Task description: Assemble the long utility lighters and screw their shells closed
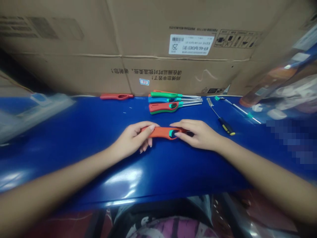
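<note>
An orange lighter handle (162, 132) with a teal and black trigger lies across the blue table (86, 132), held at both ends. My left hand (135, 137) is closed round its left end, fingers wrapped over the top. My right hand (198, 134) pinches the right end near the trigger. Behind it, a small pile of long-nosed lighters (168, 100) in green, blue and orange rests with metal tubes pointing right. A lone red lighter handle (116, 96) sits at the back left.
A screwdriver (221, 117) with a black and yellow handle lies to the right, beside thin metal rods (237, 107). A large cardboard box (158, 46) walls the back. Plastic bags (279, 89) crowd the right and another bag (32, 109) sits at the left.
</note>
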Demonstrator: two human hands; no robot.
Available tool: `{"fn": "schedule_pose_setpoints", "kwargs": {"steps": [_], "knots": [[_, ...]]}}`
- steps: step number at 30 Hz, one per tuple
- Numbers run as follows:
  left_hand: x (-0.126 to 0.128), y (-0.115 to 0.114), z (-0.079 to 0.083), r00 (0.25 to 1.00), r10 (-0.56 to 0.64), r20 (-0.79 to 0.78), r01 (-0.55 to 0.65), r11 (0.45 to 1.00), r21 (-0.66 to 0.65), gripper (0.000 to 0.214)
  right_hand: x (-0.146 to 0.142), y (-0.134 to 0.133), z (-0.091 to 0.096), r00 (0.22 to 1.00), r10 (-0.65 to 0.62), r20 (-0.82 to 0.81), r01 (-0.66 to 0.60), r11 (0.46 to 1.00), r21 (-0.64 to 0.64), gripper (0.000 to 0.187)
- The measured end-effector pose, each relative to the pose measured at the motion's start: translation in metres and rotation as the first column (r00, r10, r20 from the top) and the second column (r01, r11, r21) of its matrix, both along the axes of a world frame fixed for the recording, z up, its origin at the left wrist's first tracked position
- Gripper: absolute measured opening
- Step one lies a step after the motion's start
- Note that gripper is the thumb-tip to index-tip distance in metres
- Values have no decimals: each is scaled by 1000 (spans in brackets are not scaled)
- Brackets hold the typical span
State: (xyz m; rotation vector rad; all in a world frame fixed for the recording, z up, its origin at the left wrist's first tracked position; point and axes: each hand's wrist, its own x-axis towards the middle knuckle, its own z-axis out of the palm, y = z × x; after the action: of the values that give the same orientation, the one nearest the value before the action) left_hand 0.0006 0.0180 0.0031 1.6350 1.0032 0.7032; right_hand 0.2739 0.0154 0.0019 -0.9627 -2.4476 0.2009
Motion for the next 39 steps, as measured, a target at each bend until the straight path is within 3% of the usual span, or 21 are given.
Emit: {"fn": "schedule_pose_setpoints", "kwargs": {"steps": [2,4,5,7,9,12,16,23,26,29,34,39], "knots": [[4,-2,0,994,36,108,-17,985,-169,43,-4,-2,0,999,36,27,-37,999,20,43],[5,-3,0,991,15,135,13,980,-197,44,-7,-5,0,996,62,64,-67,995,71,45],[4,-3,1,994,-14,106,29,989,-147,45,-7,-6,0,995,68,69,-74,993,87,42],[0,-4,1,997,-74,-28,76,993,88,43,-9,-7,0,996,78,32,-80,994,75,35],[-5,-3,1,974,-101,-204,177,900,398,34,-9,-8,0,995,100,-31,-99,995,26,30],[-9,-3,-2,934,-128,-333,319,719,617,30,-8,-9,2,983,164,-84,-168,985,-35,24],[-9,-5,-4,912,-151,-382,387,627,676,30,-10,-12,3,971,221,-95,-224,974,-22,19],[-13,4,-7,886,-65,-460,427,503,751,34,-5,-5,4,985,174,-1,-174,985,1,22],[-19,15,-6,866,-67,-495,461,488,741,35,4,2,6,985,101,140,-112,991,75,29],[-24,24,-5,869,-125,-478,467,525,711,34,12,5,8,974,62,220,-80,994,75,23],[-26,26,-5,875,-181,-448,462,589,663,32,11,5,5,962,78,261,-93,995,47,30],[-28,27,-3,844,-132,-519,493,571,657,33,10,11,6,968,65,241,-62,998,-21,28]]}}
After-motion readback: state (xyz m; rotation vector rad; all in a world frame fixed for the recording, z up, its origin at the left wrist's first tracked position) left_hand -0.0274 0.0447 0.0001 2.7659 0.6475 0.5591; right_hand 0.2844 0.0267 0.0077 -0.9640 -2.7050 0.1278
